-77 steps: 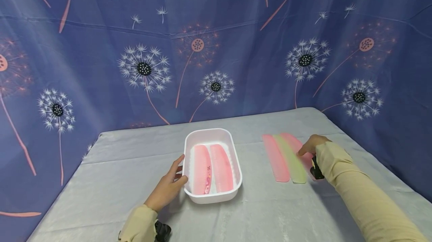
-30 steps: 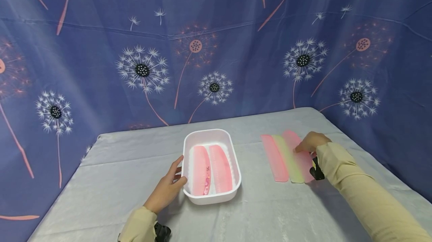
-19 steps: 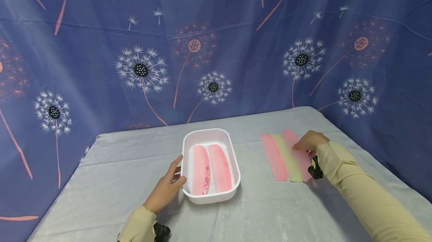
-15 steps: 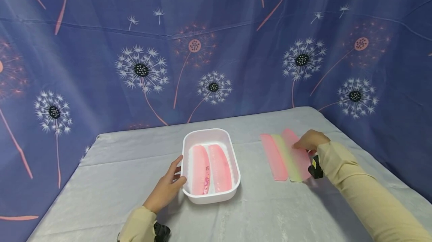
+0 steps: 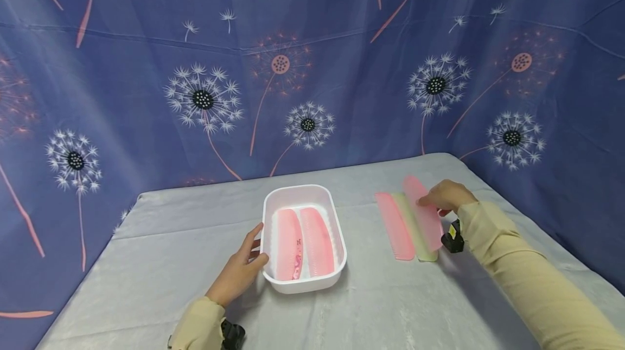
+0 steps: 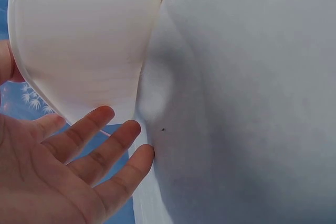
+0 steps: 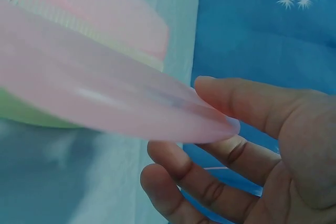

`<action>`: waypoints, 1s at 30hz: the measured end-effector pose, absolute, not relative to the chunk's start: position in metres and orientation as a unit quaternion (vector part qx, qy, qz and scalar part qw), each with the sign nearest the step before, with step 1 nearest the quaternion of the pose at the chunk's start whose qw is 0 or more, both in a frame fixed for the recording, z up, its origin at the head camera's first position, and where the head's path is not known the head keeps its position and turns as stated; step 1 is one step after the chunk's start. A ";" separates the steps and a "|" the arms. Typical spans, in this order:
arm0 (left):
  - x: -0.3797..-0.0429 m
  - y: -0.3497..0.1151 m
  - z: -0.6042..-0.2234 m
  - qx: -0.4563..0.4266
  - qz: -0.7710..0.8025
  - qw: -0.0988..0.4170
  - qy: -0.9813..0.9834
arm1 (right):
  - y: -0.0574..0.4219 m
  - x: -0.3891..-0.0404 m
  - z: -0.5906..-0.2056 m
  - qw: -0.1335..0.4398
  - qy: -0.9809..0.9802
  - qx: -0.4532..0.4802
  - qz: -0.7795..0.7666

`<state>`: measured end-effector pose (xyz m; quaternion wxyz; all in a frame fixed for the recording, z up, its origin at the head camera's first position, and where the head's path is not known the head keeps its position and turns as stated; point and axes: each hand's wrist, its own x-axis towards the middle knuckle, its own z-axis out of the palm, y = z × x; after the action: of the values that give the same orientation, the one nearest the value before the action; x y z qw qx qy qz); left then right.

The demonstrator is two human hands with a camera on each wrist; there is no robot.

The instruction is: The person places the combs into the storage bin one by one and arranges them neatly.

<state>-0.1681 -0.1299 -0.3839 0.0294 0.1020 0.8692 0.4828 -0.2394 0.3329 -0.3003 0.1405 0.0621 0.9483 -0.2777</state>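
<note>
Between thumb and fingers my right hand (image 5: 448, 197) pinches a pink comb (image 5: 421, 206), raised at a tilt over the table. In the right wrist view, the thumb lies on the comb's upper face and the fingers support it from below. Under and beside it lie a light green comb (image 5: 426, 249) and another pink comb (image 5: 396, 230). My left hand (image 5: 237, 275) rests against the left side of a white plastic tray (image 5: 307, 287); its fingers stretch along the outer wall in the left wrist view. Inside the tray lie a patterned pink comb (image 5: 288, 239) and a plain pink one (image 5: 320, 241), side by side.
A pale grey cloth (image 5: 180, 236) covers the table, with light creases. Behind and along both sides hangs a blue curtain (image 5: 361, 95) printed with dandelions. A black wrist camera (image 5: 231, 335) sits below the left hand.
My right hand has gripped the rightmost pink comb and lifted it off the table, tilting it up and leftward across the green comb. My left hand stays at the tray.
</note>
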 end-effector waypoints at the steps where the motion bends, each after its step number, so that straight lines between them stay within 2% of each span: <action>1: -0.168 -0.130 -0.384 0.104 0.483 0.028 0.869 | 0.332 -0.239 -0.299 0.141 0.947 0.061 -0.281; 30: -0.169 -0.131 -0.383 0.099 0.489 0.035 0.866 | 0.287 -0.242 -0.263 0.111 0.954 0.031 -0.278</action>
<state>-0.1690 -0.1307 -0.3829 0.0347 0.0988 0.8658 0.4893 -0.2422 0.2871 -0.2633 0.1110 0.0311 0.9537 -0.2777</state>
